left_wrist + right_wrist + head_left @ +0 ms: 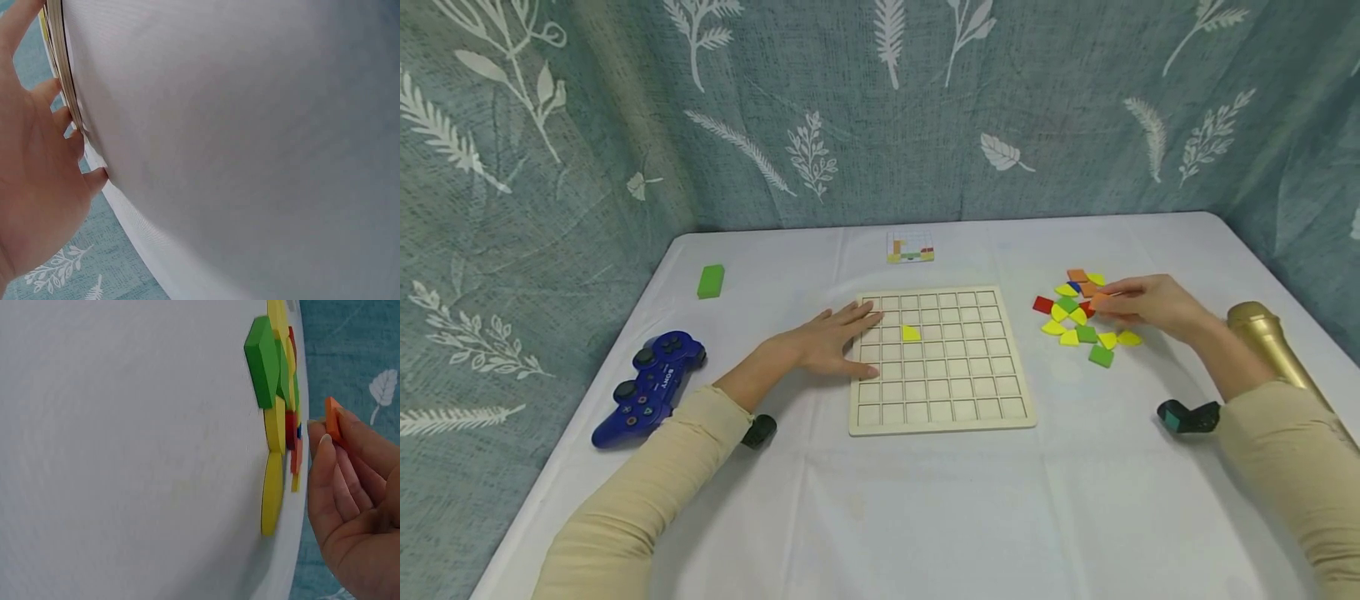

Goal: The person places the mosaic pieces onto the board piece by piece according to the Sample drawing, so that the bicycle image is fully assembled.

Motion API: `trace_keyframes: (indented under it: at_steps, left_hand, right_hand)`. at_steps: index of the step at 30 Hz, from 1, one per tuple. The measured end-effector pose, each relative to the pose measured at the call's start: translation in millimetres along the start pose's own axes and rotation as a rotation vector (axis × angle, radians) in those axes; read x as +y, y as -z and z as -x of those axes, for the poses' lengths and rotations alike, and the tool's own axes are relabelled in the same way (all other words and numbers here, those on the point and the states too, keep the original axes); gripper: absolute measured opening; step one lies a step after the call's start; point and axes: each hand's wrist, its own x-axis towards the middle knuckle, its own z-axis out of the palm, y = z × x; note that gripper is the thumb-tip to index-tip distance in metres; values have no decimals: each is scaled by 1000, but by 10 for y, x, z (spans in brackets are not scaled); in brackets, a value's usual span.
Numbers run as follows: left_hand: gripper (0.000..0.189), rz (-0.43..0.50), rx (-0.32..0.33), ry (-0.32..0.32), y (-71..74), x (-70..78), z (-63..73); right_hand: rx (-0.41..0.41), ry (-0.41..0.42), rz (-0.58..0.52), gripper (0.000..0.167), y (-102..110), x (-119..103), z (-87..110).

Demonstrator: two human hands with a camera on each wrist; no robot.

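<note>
A pale wooden grid board lies mid-table, with one yellow tile in a cell towards its upper left. My left hand rests on the board's left edge, fingers spread and thumb lower down. Over at the right, my right hand pinches an orange tile between thumb and fingers, raised above the table in the right wrist view. Below it are loose flat tiles: yellow petal shapes, green squares, a red one, more orange ones and a mostly covered blue one.
Behind the board lies a small printed card. A green block and a blue game controller are on the left. A gold microphone lies by the right forearm. Small dark objects sit beside both wrists. A patterned curtain hangs behind the table.
</note>
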Motion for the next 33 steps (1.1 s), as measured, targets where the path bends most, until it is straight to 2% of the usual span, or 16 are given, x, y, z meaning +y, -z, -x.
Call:
trace_keyframes:
  at_steps: [5,14,21,29,33]
  left_hand:
    - [96,9,7,-11,-9,-1,3]
    - [95,8,4,-7,-5,7,2]
    - [94,7,5,-17,2,21,9]
    - [95,2,7,-17,-1,8,10]
    - [95,0,13,-12,6,12,11]
  right_hand:
    - [-66,15,-41,77,-80,-81,-22]
    - [-103,61,-108,57,-295,-254,-60]
    - [-212,135,-236,48,-440,-387,-98]
    - [-229,145,-179,41,-649,-611,-141]
    - [-272,168,-180,37,-735,-681,-159]
